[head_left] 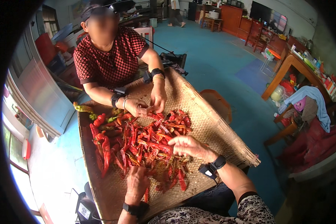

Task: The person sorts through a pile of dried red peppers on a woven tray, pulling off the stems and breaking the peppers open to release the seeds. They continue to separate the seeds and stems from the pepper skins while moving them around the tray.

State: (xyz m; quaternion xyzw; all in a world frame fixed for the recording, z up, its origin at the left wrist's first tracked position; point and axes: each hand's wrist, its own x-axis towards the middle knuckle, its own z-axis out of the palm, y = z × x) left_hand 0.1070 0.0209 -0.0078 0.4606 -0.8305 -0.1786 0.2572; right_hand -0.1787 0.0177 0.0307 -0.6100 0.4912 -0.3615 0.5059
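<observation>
Red chili peppers [153,145], many of them wrinkled and dry, lie heaped on a large woven bamboo tray [209,128]. My right hand [192,147] is at the heap's right side, its fingers bent around the end of a red chili pepper [158,146]. Low on the heap's near side, my left hand [137,183] is closed with its fingertips down among the peppers; what it pinches is hidden. Across the tray, a co-worker's two hands [149,106] meet over the far edge of the heap, working at something small.
Greenish peppers [84,108] lie at the tray's far left. The co-worker [108,56] sits opposite. Behind the tray's right edge is a round brown stool [216,104]. A cloth-draped chair [310,104] and a wooden table [287,61] stand at right. A door [44,82] is at left.
</observation>
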